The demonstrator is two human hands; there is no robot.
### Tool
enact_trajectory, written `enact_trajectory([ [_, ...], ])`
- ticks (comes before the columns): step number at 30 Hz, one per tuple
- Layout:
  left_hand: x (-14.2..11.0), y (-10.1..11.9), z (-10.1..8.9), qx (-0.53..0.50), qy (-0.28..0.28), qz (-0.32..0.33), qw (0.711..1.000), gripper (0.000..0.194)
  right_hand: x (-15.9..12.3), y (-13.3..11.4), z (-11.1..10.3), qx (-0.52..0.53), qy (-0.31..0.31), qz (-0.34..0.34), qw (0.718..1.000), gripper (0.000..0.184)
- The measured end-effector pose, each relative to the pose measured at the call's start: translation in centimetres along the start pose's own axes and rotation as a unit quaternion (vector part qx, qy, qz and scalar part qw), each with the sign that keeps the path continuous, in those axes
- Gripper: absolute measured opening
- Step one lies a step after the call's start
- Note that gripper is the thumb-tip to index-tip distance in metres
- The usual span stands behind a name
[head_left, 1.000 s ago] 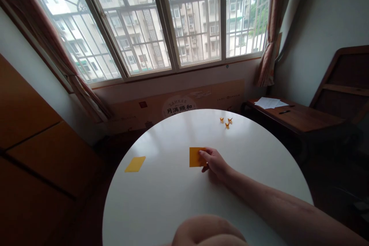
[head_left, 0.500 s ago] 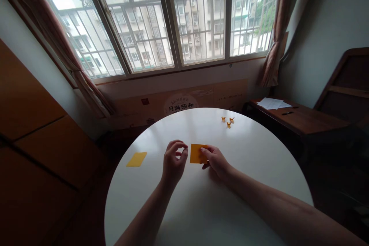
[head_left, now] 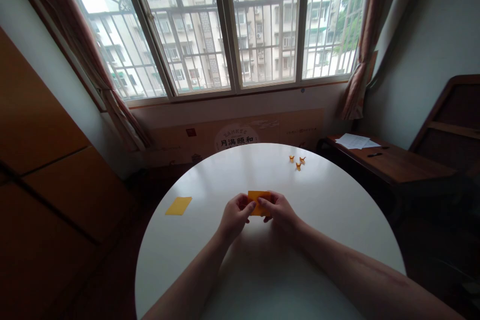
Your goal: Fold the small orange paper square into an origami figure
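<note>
A square sheet of orange origami paper (head_left: 258, 194) is held up over the middle of the white round table (head_left: 300, 280). My left hand (head_left: 235, 215) pinches its left edge, thumb in front and fingers behind. On the opposite edge, my right hand (head_left: 280, 210) grips the sheet the same way, so the two thumbs nearly meet across its face. The fingers behind the paper are partly hidden. Off to the left, yellow paper (head_left: 179, 205) lies flat on the table. Three small folded orange paper figures (head_left: 298, 166) stand together near the far right edge.
A low wooden bench (head_left: 405, 162) stands right of the table, bearing white papers (head_left: 352, 141) and a dark pen-like object (head_left: 374, 155). A wooden cabinet (head_left: 45, 180) is at the left. Beyond the table are a printed cardboard panel (head_left: 300, 130) and a barred window.
My left hand has come in from the bottom of the view, first with curled fingers beside the sheet, and now grips its left edge. My right hand has kept its hold.
</note>
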State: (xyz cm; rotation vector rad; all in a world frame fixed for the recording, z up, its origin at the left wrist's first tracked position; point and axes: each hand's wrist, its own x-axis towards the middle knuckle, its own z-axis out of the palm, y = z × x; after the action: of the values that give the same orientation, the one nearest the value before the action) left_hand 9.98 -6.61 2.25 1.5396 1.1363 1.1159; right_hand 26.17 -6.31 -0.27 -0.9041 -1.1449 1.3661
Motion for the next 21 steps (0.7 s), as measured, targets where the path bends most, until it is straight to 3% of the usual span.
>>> enact_trajectory([
  [7,0.0,0.5,-0.6,-0.055,0.023,-0.052,0.997,0.034,-0.7,-0.9,0.1,0.063,-0.017,-0.006,0.998,0.045],
  [13,0.2,0.2,-0.7,-0.067,0.03,-0.054,0.996,0.035,-0.6,-1.0,-0.1,0.095,-0.053,0.001,0.994,0.036],
  [21,0.2,0.0,-0.3,-0.049,0.014,-0.026,0.998,0.036,-0.5,-0.5,0.1,0.091,-0.099,0.002,0.991,0.055],
])
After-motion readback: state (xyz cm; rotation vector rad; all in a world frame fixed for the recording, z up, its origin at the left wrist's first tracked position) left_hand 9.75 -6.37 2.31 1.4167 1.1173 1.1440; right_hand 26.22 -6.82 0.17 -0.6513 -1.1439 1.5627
